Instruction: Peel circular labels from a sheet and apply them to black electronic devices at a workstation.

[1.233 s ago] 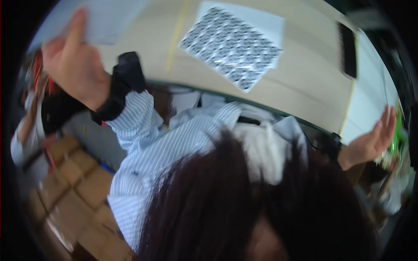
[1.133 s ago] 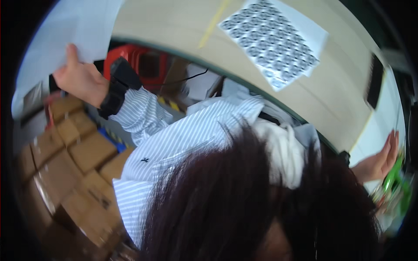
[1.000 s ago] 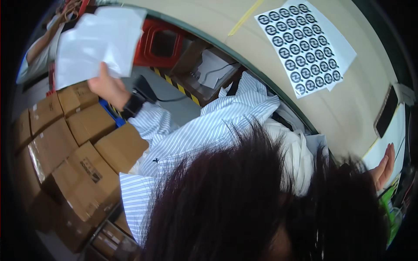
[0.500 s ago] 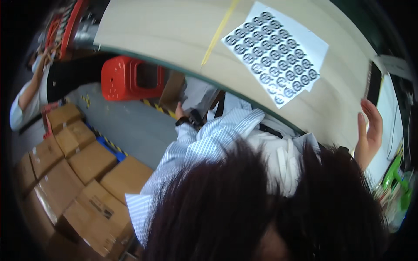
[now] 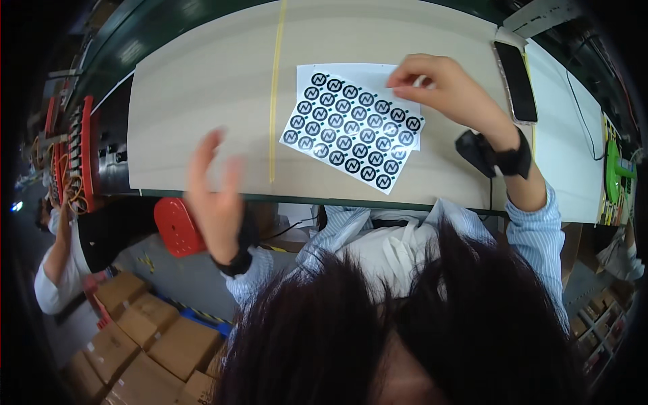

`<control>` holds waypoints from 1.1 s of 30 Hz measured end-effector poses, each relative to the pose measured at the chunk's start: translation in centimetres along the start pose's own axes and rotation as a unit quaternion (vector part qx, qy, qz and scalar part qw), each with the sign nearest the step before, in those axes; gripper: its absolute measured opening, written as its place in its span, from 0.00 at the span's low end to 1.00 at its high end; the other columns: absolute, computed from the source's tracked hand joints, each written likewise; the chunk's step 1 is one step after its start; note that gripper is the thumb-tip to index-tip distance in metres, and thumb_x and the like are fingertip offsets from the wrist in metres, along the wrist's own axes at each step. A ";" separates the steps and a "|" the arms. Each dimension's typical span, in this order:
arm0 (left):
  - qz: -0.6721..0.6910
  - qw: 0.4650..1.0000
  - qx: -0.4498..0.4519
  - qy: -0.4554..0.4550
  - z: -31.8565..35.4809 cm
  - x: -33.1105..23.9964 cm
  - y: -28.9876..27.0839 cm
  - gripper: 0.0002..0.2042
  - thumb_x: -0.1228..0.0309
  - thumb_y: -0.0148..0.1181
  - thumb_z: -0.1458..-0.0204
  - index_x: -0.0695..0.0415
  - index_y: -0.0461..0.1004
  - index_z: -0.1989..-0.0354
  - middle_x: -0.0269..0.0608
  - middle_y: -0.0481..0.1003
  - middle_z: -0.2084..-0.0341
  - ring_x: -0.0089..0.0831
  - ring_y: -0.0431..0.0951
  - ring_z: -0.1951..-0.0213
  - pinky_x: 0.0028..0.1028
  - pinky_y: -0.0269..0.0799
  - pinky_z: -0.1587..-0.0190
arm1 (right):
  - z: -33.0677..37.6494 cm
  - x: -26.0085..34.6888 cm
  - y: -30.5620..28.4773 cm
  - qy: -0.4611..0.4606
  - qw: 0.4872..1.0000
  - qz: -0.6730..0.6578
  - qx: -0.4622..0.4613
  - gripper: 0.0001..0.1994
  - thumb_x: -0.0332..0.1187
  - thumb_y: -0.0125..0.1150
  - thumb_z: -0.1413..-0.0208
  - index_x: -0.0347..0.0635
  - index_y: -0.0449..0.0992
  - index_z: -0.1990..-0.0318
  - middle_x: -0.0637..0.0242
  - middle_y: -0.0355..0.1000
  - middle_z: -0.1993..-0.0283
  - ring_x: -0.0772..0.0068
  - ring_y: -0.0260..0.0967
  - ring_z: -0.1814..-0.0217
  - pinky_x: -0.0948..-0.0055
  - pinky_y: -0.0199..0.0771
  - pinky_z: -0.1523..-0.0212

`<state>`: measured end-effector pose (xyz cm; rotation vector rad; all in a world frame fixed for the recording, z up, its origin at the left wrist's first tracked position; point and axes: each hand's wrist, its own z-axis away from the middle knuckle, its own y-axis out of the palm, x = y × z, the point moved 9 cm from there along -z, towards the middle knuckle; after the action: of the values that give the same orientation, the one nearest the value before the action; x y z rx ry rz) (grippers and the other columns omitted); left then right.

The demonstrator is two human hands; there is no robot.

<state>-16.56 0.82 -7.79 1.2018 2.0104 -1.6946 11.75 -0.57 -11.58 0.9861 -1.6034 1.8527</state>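
A sheet of round black-and-white stickers (image 5: 351,127) lies tilted on the worktable, over a plain white sheet (image 5: 364,70) whose top and right edges show. My right hand (image 5: 439,84) is above the upper right part of the sheets, thumb and fingertips brought together in a pinch. Whatever may be between those fingertips is too small to make out. Left of the sheets, my left hand (image 5: 214,202) is raised over the table's near edge, blurred by motion, its fingers apart and nothing seen in them. Both wrists wear black bands.
A yellow tape line (image 5: 275,101) crosses the beige tabletop (image 5: 202,101). A phone (image 5: 516,82) lies at the right, near a green tool (image 5: 615,170). A red stool (image 5: 178,227) and cardboard boxes (image 5: 145,317) are at the lower left. Another person (image 5: 57,263) is at far left.
My view has swung round to face the table squarely. My left hand has risen from below the table edge to above it; my right hand has come in over the sheets.
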 end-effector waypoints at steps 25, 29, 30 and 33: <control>-0.109 0.839 0.419 0.331 0.9 -10.5 14.5 0.26 0.59 0.55 0.55 0.59 0.61 0.48 0.53 0.60 0.50 0.52 0.58 0.47 0.45 0.54 0.46 | 2.3 -6.1 -5.4 0.002 0.981 0.169 -0.095 0.13 0.24 0.56 0.56 0.37 0.71 0.60 0.62 0.70 0.65 0.68 0.67 0.62 0.74 0.66 0.59; -0.125 0.805 0.446 0.369 1.7 -11.4 16.6 0.26 0.60 0.55 0.54 0.58 0.61 0.48 0.54 0.60 0.50 0.53 0.57 0.46 0.45 0.54 0.46 | 1.8 -6.0 -3.5 0.000 0.993 0.088 -0.083 0.13 0.25 0.59 0.59 0.39 0.71 0.61 0.63 0.69 0.70 0.69 0.66 0.67 0.74 0.67 0.64; -0.121 0.804 0.451 0.368 1.8 -11.5 17.0 0.26 0.60 0.55 0.54 0.58 0.61 0.48 0.54 0.60 0.50 0.53 0.57 0.46 0.45 0.54 0.46 | 1.4 -6.3 -2.7 0.020 0.993 0.085 -0.075 0.13 0.25 0.59 0.59 0.39 0.71 0.61 0.63 0.69 0.70 0.69 0.66 0.67 0.74 0.67 0.64; -0.137 0.782 0.455 0.403 2.2 -12.1 18.2 0.26 0.60 0.56 0.55 0.58 0.61 0.48 0.57 0.59 0.49 0.54 0.54 0.44 0.47 0.53 0.46 | 0.4 -6.8 -0.4 0.052 0.994 0.086 -0.042 0.10 0.29 0.60 0.60 0.40 0.72 0.68 0.63 0.69 0.73 0.64 0.67 0.70 0.69 0.66 0.69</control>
<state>3.41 -6.64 -13.25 2.3653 1.7371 -2.8210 16.38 -0.32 -16.65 0.7222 -1.7347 1.8968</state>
